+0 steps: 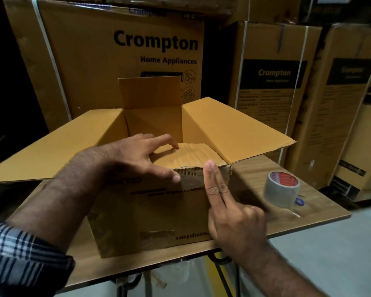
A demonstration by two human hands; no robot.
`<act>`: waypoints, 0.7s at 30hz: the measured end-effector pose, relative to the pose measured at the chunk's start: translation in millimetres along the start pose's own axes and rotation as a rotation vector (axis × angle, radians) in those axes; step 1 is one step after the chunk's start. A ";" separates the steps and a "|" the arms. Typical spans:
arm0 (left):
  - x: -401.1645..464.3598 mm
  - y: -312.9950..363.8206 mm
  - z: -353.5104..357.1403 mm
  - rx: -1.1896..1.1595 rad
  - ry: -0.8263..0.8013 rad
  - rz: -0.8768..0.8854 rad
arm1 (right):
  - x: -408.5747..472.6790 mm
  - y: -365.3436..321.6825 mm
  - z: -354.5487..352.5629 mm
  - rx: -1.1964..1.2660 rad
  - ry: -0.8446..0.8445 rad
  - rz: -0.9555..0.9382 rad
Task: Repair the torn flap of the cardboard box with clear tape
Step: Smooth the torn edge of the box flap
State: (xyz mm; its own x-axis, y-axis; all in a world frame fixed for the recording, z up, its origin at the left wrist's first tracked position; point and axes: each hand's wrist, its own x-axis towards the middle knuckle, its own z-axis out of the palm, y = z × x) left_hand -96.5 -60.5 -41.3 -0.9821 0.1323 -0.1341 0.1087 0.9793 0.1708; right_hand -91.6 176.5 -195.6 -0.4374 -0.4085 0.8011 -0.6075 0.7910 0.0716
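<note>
An open cardboard box [150, 213] stands on a small wooden table [291, 213], its side and far flaps spread out. The near flap [193, 155] is torn and folded inward over the opening. My left hand [137, 159] grips this torn flap at the box's front rim, fingers on top and thumb on the outer wall. My right hand [229, 211] presses two straight fingers flat against the front wall near the right corner, over shiny clear tape at the rim. A roll of clear tape [282, 189] stands on the table to the right of the box.
Large printed cardboard cartons [124, 52] are stacked close behind the table, with more on the right [272, 82]. The table's near edge and black metal legs [221, 269] show below. Grey floor [330, 254] lies at the right.
</note>
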 end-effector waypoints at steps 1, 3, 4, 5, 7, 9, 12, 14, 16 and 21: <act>0.2 -0.4 0.4 -0.005 -0.002 0.000 | -1.2 1.3 0.8 0.006 -0.008 0.007; 1.4 -1.7 0.8 0.003 -0.003 0.007 | -2.4 4.4 1.3 0.015 -0.014 0.020; 2.1 -2.4 0.5 0.008 0.000 0.010 | -2.6 5.9 1.2 0.016 -0.014 0.021; 2.5 -2.5 -0.1 0.010 0.004 0.012 | -3.3 7.4 0.9 0.014 -0.013 0.020; 2.6 -2.2 -0.4 0.008 0.001 0.008 | -4.8 10.6 0.0 0.008 -0.014 0.019; 2.2 -1.8 0.6 0.019 -0.001 0.008 | -6.1 15.4 -0.5 0.011 -0.028 0.036; 4.7 -2.4 -0.3 0.013 0.011 -0.013 | -5.1 18.8 -4.3 0.038 -0.055 0.100; 4.3 -1.3 -0.7 0.011 0.013 -0.045 | -5.1 14.1 -12.3 0.080 -0.049 0.150; 3.9 -0.2 0.1 0.041 0.004 -0.065 | -4.0 3.5 -21.2 0.137 -0.026 0.157; 0.0 -2.1 -3.6 0.064 0.003 -0.072 | 17.4 -38.0 -27.3 0.204 -0.112 -0.030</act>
State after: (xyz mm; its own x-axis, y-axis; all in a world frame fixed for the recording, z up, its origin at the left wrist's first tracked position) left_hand -97.3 -63.1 -38.1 -0.9881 0.0610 -0.1409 0.0475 0.9941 0.0977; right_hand -58.1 151.8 -168.2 -0.4809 -0.4873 0.7289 -0.7379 0.6739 -0.0363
